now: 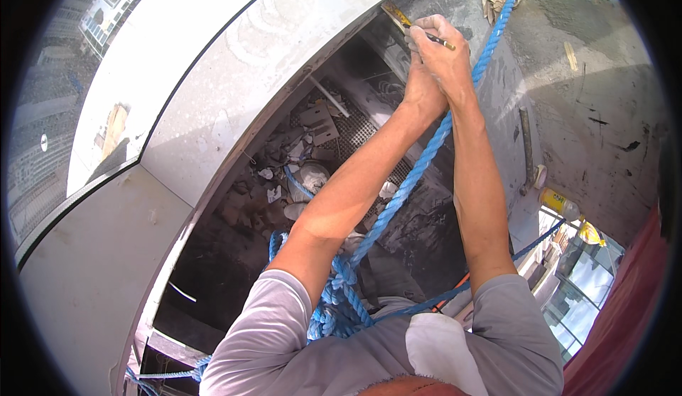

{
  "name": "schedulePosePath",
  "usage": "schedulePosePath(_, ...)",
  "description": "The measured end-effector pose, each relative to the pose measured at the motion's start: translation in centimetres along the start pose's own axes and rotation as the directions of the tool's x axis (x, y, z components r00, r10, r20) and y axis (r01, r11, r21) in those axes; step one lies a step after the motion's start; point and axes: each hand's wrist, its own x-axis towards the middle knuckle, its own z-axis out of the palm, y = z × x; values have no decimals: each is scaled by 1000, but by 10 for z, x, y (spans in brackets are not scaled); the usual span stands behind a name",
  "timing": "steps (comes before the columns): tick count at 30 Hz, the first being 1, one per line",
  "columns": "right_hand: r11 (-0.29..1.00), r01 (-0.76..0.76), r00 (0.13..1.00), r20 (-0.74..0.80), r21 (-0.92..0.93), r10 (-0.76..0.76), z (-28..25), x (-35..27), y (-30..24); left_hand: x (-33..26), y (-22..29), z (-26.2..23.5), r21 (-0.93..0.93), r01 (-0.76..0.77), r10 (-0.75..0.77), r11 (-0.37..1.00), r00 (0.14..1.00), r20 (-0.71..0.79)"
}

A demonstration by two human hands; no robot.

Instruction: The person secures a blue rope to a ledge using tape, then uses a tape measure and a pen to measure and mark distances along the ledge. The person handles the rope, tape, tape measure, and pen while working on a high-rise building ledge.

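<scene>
Both my arms stretch far forward, and the hands meet by the curved panel's (249, 62) inner edge. My right hand (452, 66) is closed in a pen-like grip round a slim dark pencil-like stick (442, 42). Close under it lies my left hand (423, 92), its fingers drawn together and partly hidden by the right. A narrow yellow strip with dark marks (398, 16) juts out past the fingertips towards the panel edge. Whether it joins the stick, or which hand holds it, I cannot tell. A thick blue rope (405, 190) runs diagonally behind my forearms.
Below me a dark recess holds rubble and a perforated metal sheet (355, 132). Coiled blue rope (334, 314) gathers near my body. A plastic bottle with a yellow label (558, 203) lies at the right, by a concrete wall (597, 112). Distant buildings (114, 9) show beyond the panel.
</scene>
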Motion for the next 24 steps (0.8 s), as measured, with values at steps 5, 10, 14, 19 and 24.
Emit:
schedulePosePath(5, 999, 45, 999, 8, 14, -46, 1, 1, 6, -1, 0, -1, -3, 3, -3, 1000, 1000, -5)
schedulePosePath(10, 994, -25, 1000, 14, 106, 23, 3, 2, 11, 0, 1, -2, -11, 6, -6, 1000, 1000, -7)
schedulePosePath(14, 1000, 6, 1000, 2, 17, -6, 1, 2, 4, 1, 0, -3, -17, 12, -12, 1000, 1000, -9)
schedulePosePath(19, 993, -52, 997, 64, 109, 45, 2, 5, 13, 0, 3, -3, -25, 15, -15, 1000, 1000, -7)
schedulePosePath(24, 996, -34, 997, 73, 80, 28, 3, 10, 15, 1, 2, -4, -30, 19, -20, 999, 1000, -9)
